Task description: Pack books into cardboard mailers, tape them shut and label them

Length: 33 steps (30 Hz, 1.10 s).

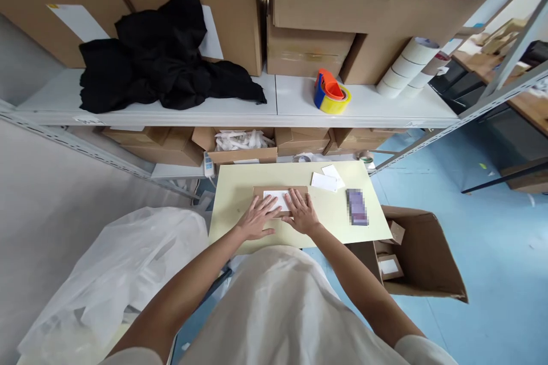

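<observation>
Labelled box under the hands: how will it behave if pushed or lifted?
Probably fairly stiff: the cardboard box keeps straight edges with the left hand and right hand laid on it. Unlikely to roll or tip, more likely to slide: it lies low and flat-sided on the table. Weight is anyone's guess, since its contents are hidden.
</observation>
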Tool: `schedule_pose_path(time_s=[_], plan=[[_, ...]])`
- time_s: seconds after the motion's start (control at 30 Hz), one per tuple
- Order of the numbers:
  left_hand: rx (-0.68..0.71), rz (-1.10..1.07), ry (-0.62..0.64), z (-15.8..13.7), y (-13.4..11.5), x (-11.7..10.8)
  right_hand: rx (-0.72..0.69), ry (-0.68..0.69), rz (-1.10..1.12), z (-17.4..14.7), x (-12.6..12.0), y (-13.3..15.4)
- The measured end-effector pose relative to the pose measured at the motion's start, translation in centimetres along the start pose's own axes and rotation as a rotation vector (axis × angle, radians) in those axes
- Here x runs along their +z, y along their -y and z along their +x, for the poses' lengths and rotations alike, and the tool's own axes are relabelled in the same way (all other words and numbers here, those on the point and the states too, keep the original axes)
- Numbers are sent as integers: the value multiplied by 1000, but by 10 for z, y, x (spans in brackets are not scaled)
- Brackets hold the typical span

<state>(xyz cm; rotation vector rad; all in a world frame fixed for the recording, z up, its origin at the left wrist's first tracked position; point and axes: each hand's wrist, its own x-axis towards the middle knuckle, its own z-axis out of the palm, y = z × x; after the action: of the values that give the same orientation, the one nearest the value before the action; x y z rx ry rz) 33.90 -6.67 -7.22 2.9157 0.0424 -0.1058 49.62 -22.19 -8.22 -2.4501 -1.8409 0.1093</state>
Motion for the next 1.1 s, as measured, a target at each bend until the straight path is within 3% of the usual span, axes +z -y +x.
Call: schedule_pose_path(time_s=[0.23, 0.43, 0.53, 0.7, 0.8, 0.93, 1.1], plan=[[-25, -17, -11, -7, 3, 0, -52, 9, 23, -19, 3, 14], [-301, -90, -84, -12, 2, 13, 234, 10, 59, -45, 13, 8], [-467, -234, -107, -15, 3, 19, 296, 7, 175, -48, 17, 8], [-702, -706, -242, -11, 13, 24, 327, -57, 490, -45, 15, 6], [-824, -939, -316, -7, 22, 26, 516, -67, 732, -43, 6, -5], [-848, -1057, -305, -6, 26, 30, 765, -20, 877, -37, -7, -27], [-858, -1124, -381, -4, 21, 35, 830, 19, 957, -21, -5, -35]])
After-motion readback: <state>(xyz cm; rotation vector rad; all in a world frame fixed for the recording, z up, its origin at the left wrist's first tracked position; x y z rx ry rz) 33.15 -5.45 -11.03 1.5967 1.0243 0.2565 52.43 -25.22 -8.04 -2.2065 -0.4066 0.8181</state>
